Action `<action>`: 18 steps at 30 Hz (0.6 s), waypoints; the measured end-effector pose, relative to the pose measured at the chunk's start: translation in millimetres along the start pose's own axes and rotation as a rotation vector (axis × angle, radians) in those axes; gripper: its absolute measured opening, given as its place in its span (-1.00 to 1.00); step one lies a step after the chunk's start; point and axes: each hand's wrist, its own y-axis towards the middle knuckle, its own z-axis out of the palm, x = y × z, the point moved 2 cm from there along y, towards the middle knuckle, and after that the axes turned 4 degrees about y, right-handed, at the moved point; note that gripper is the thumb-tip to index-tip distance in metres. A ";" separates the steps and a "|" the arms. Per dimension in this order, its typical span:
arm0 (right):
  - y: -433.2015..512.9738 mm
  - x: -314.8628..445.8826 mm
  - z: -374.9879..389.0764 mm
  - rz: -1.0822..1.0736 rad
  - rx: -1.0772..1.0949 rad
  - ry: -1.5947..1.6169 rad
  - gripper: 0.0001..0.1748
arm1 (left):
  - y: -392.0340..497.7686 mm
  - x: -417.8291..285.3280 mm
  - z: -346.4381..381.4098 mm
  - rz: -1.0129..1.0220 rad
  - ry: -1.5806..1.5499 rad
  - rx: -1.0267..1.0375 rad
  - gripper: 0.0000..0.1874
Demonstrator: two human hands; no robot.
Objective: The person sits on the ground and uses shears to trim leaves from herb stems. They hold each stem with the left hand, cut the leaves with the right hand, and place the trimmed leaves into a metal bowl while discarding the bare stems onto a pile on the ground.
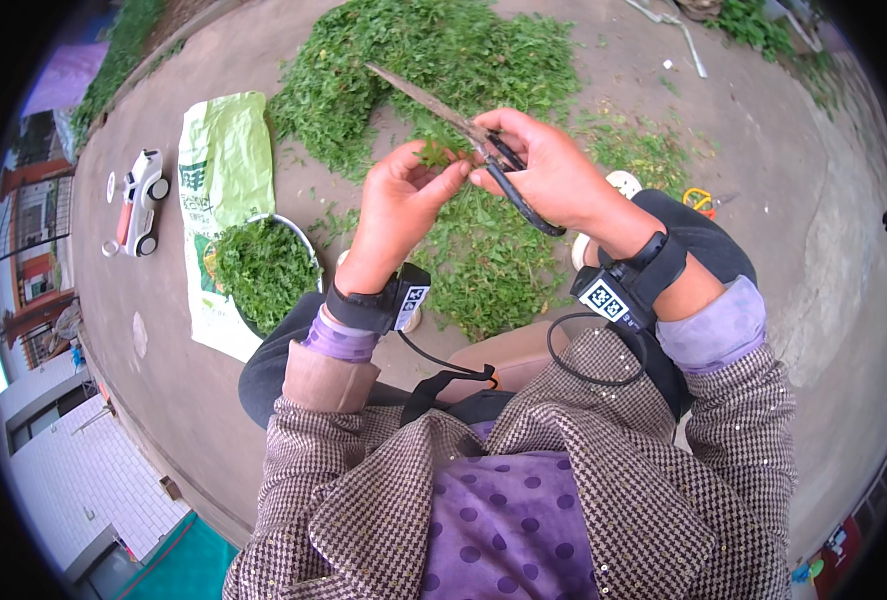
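My left hand (412,191) pinches a small green leafy sprig (434,154) between thumb and fingers. Close beside it, my right hand (545,165) holds a pair of scissors (443,111) with worn, rusty blades and black handles; the blades point up and to the left, above the sprig. Below both hands, between my feet, lies a loose spread of cut greens (488,262). A large heap of leafy greens (443,45) covers the ground beyond the hands. At my left knee stands a round basin with a pale rim (293,225), filled with greens (263,270).
A green and white printed plastic sack (227,165) lies flat beside and partly under the basin. Left of it is a white and red toy car (142,202). Yellowish scraps (635,146) and orange-handled scissors (700,201) lie at the right. A pale bent rod (683,34) lies farther off.
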 end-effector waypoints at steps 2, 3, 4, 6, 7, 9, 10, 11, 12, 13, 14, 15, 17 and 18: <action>-0.6 -1.5 2.0 0.021 0.008 0.044 -0.54 | -0.5 -0.3 0.7 0.017 0.019 0.000 -0.82; -0.8 -1.8 2.3 0.037 0.006 0.071 -0.54 | -0.6 -0.2 0.9 0.019 0.010 -0.014 -0.83; -0.7 -1.6 2.3 0.049 -0.003 0.104 -0.53 | -0.4 -0.2 1.0 0.021 0.000 -0.027 -0.85; 0.0 -0.3 0.8 0.063 -0.050 0.119 -0.53 | 1.0 0.3 1.7 -0.002 0.029 -0.037 -0.83; 0.7 1.0 -0.1 0.042 -0.067 0.135 -0.52 | 2.1 0.5 1.9 -0.026 0.069 -0.034 -0.81; 1.6 2.2 -2.2 0.071 -0.095 0.132 -0.53 | 4.4 0.5 3.4 -0.027 0.020 -0.047 -0.73; 2.2 2.9 -3.1 0.069 -0.095 0.129 -0.53 | 5.7 0.8 5.4 -0.006 -0.068 -0.062 -0.69; 2.6 2.9 -3.7 0.089 -0.091 0.167 -0.53 | 6.7 1.2 6.5 0.014 -0.156 -0.077 -0.64; 3.1 2.9 -3.8 0.106 -0.081 0.202 -0.54 | 7.0 2.8 7.6 -0.030 -0.190 -0.025 -0.63; 3.5 2.7 -5.0 0.139 -0.092 0.222 -0.54 | 7.0 4.9 8.4 -0.074 -0.223 0.027 -0.61; 3.8 3.5 -5.1 0.117 -0.080 0.199 -0.55 | 7.1 7.4 8.6 -0.117 -0.256 0.080 -0.60; 4.1 4.0 -6.0 0.112 -0.089 0.161 -0.55 | 7.6 10.3 7.0 -0.146 -0.291 0.086 -0.63; 4.7 6.4 -9.1 0.102 -0.114 0.126 -0.57 | 9.3 16.9 1.8 -0.204 -0.360 0.093 -0.68; 5.4 8.7 -13.3 0.096 -0.130 0.129 -0.59 | 10.2 20.6 -1.7 -0.247 -0.409 0.074 -0.69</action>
